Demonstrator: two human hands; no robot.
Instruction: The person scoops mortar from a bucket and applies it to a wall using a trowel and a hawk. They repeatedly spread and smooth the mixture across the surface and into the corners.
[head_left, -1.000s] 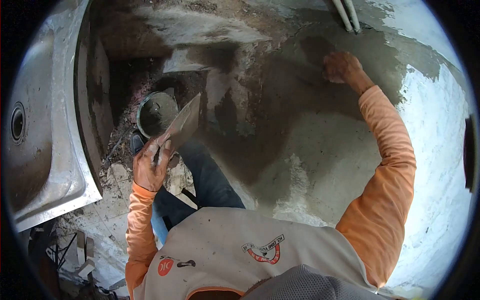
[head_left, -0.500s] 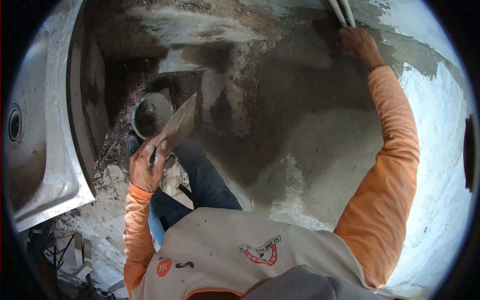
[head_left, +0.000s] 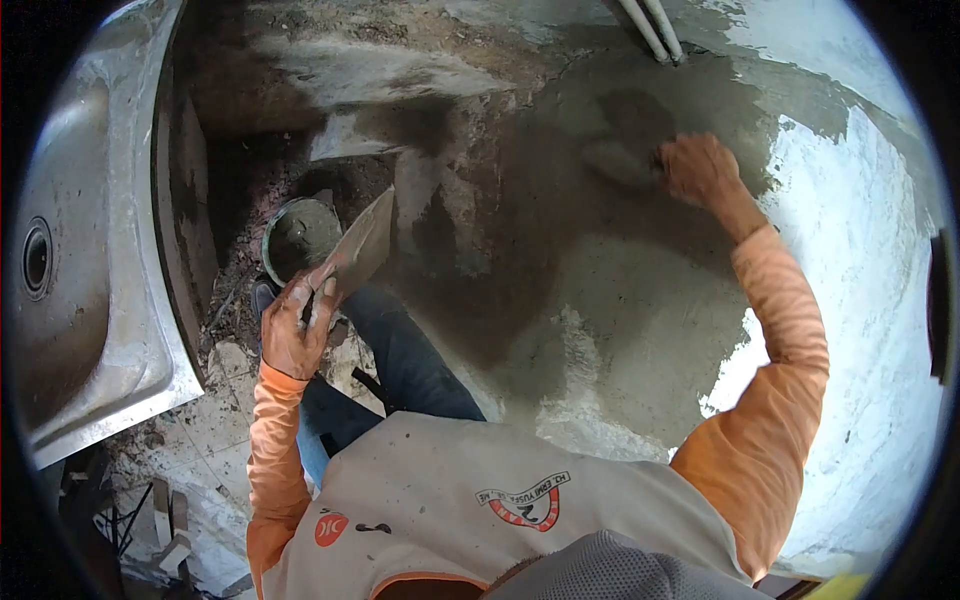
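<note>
My left hand point(head_left: 292, 328) grips the lower edge of a thin flat board point(head_left: 366, 240), held tilted beside a round bucket point(head_left: 302, 238) with grey wet mortar inside. Grey smears mark the fingers of that hand. Farther up and to the right, my right hand point(head_left: 700, 172) is closed round the handle of a trowel point(head_left: 622, 162). The trowel's blade is blurred and lies against or just over the grey plastered surface point(head_left: 640, 290); contact cannot be made out. Its handle is mostly hidden by my fist.
A steel sink point(head_left: 75, 340) with a drain stands at the left. Two pale pipes point(head_left: 652, 30) meet the plaster at the top. White patchy wall point(head_left: 860, 300) runs down the right side. Broken tiles and debris point(head_left: 170, 530) lie at lower left.
My right hand has come away from the foot of the pipes, moving down, and the trowel blade now shows to its left. My left hand and the board have hardly moved.
</note>
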